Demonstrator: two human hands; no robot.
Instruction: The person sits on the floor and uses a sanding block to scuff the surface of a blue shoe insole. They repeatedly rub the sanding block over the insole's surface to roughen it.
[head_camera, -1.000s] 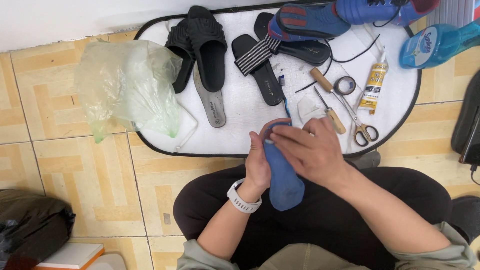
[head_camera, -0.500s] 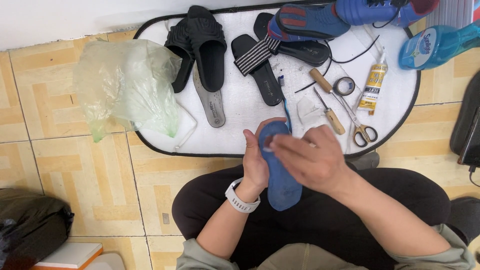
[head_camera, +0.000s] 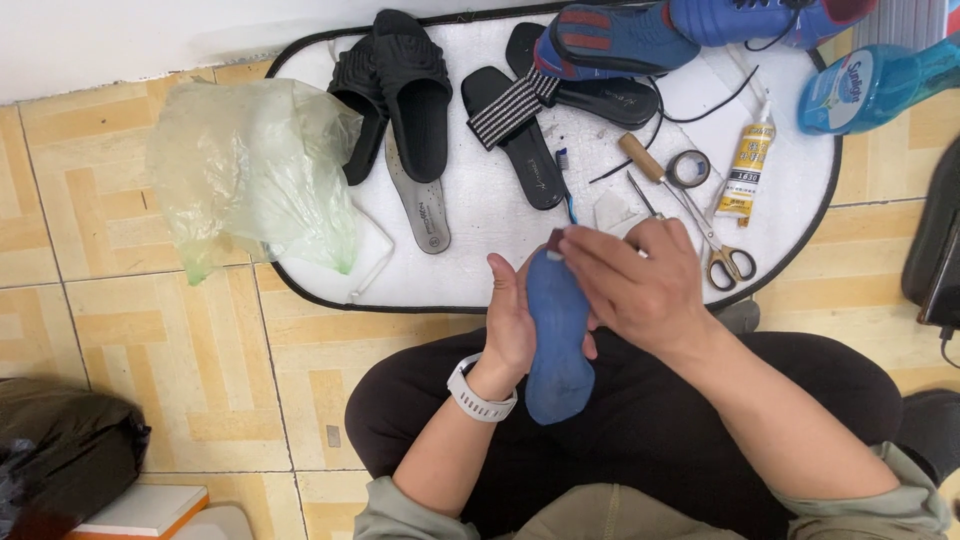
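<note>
Your hands (head_camera: 600, 300) sit over your lap at the near edge of the white mat (head_camera: 470, 265), which lies on the tiled floor (head_camera: 190, 370). Straight ahead, the bare strip of mat between the grey insole (head_camera: 418, 200) and the scissors (head_camera: 715, 245) gives you room to reach. To the right, the awl (head_camera: 640, 160), tape roll (head_camera: 689, 168) and glue tube (head_camera: 745, 165) crowd the way. Further back, black sandals (head_camera: 400, 90) and blue shoes (head_camera: 620, 40) block the mat. On the left, a plastic bag (head_camera: 250, 170) overhangs the mat's edge; the tiles beside your left knee lie open.
</note>
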